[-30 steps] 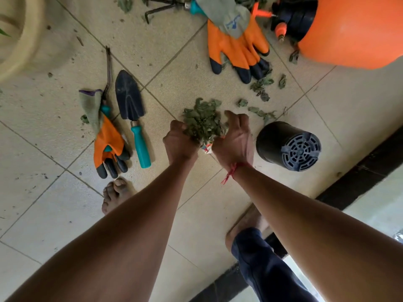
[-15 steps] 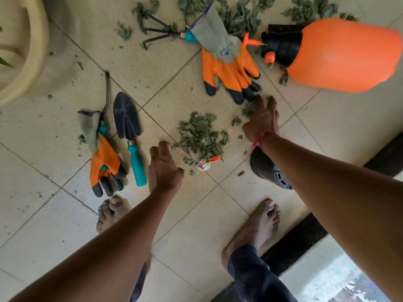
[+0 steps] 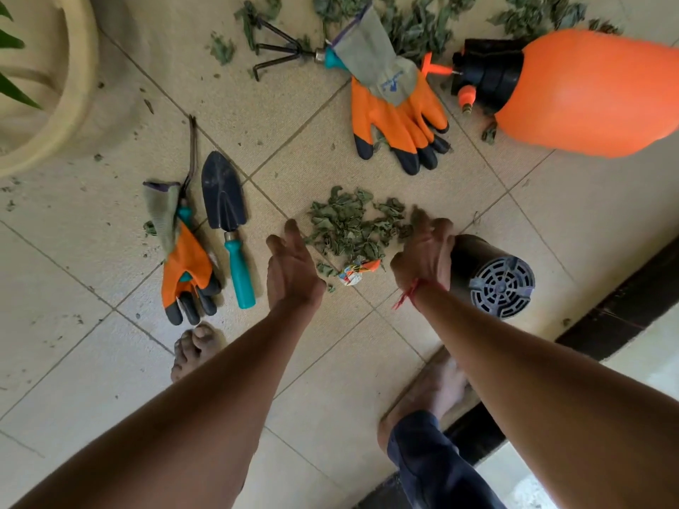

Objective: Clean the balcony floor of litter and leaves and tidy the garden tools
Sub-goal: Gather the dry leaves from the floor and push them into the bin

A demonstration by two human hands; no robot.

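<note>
Left hand (image 3: 294, 266) and right hand (image 3: 422, 251) hover at mid-frame, fingers straight to loosely spread, holding nothing. Between them, just past the fingertips, lies the pile of dry leaves (image 3: 349, 225). It is crinkled and dull green, its wider spread running left to right, so both hands are about equally near. The right hand seems to touch the pile's edge.

A crumpled paper wrapper (image 3: 358, 271) sits at the pile's lower edge. Just right of the right hand, a black plastic pot (image 3: 488, 277) lies on its side, slotted base showing. To the left lies a teal-handled trowel (image 3: 224, 200). More loose leaves (image 3: 415, 23) litter the top of the frame.
</note>
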